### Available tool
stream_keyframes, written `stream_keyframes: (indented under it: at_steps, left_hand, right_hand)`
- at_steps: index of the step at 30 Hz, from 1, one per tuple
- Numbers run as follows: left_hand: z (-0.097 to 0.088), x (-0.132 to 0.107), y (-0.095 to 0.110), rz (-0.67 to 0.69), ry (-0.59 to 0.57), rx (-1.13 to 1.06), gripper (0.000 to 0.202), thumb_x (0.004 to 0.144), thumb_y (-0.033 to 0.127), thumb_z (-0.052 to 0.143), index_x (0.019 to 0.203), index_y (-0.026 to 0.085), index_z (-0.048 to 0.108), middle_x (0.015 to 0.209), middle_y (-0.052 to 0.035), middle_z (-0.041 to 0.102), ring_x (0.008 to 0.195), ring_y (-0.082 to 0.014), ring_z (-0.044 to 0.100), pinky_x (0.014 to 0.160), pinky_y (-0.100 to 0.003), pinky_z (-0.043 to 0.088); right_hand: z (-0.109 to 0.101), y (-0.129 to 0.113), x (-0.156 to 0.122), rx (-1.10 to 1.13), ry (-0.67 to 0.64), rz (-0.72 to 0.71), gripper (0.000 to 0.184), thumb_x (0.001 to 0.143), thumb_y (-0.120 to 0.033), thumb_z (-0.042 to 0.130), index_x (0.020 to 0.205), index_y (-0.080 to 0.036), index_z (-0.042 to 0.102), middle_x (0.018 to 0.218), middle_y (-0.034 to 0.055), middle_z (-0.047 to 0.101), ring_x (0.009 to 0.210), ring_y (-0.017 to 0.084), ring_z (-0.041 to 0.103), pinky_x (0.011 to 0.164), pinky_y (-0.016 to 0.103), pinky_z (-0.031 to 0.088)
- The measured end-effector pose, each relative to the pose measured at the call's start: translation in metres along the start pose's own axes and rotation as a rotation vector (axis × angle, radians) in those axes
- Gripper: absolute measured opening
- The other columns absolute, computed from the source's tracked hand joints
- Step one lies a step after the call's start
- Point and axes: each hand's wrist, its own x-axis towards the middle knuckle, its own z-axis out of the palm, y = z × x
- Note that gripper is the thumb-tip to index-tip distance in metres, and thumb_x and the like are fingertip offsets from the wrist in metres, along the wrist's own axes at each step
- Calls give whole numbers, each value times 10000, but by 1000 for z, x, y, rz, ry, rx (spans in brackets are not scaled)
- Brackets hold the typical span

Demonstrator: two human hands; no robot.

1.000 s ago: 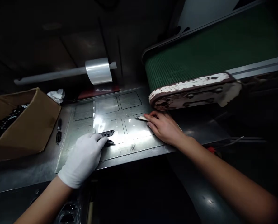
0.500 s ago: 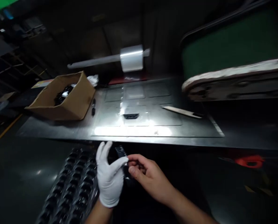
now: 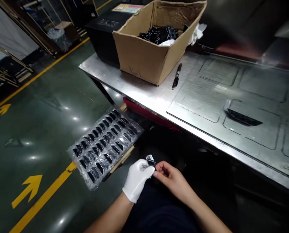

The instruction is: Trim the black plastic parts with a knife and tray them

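My left hand [image 3: 137,178], in a white glove, pinches a small glossy black plastic part [image 3: 150,160] between thumb and fingers. Bare and ungloved, my right hand [image 3: 171,177] closes its thumb and fingertips on the part's near right end. Part of the piece is hidden behind the fingers. To the left of my hands is a clear plastic tray [image 3: 88,185] with rows of similar black parts in its pockets. Another black part [image 3: 243,117] lies on the metal table [image 3: 202,111], with a bit of clear film at its left end.
A cardboard box [image 3: 140,61] holding many black pieces stands on the table, beside a black case [image 3: 103,42]. A black pen [image 3: 177,76] lies right of the box. The table's front edge runs beyond my hands. Yellow lines and arrows [image 3: 29,187] mark the green floor.
The view has swung left and down, so the box and tray show larger. My left fingers, spread before, have curled in around the black part. My right hand stays at it.
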Motion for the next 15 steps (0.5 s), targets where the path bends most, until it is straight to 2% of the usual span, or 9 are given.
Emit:
stream_keyframes:
  at_steps: [2,5,7,10,13,15]
  left_hand:
    - [-8,9,-3,-46,-4,-29,226,829,305,787,731,168,637,658,17,617,622,-135,571,602,-261,469]
    - [-24,38,-5,-96,56,-18,238,855,330,787,766,159,647,676,13,638,642,-144,603,637,-280,501]
    - [-37,71,-5,-127,152,14,239,918,352,740,827,151,649,719,10,644,654,-145,613,644,-294,527]
    - [-55,130,-6,-166,343,83,264,1001,408,640,1002,145,656,871,-20,666,716,-153,639,648,-305,560]
    - [-62,179,-9,-210,452,199,306,1010,440,624,1074,143,659,915,-34,678,702,-148,641,631,-303,572]
    - [-61,199,-12,-222,481,300,303,1007,436,631,1062,140,665,907,-34,684,697,-147,646,630,-303,578]
  right_hand:
    - [4,0,10,-26,42,-1,303,894,-491,715,935,-210,611,836,9,633,777,161,554,718,292,456]
    - [4,0,21,-54,200,-31,298,918,-509,677,925,-221,598,864,11,616,782,162,547,724,296,460]
    - [-1,0,24,-69,285,-37,302,940,-528,638,949,-228,601,875,11,600,778,161,537,716,294,453]
    - [-13,6,23,-91,305,-21,316,956,-543,602,986,-228,619,859,10,587,755,160,525,682,289,435]
    - [-26,16,15,-94,287,9,338,960,-552,589,993,-219,632,842,9,584,733,158,518,657,284,424]
    - [-33,24,9,-84,287,30,349,960,-556,590,998,-213,641,839,7,589,731,157,523,653,279,425]
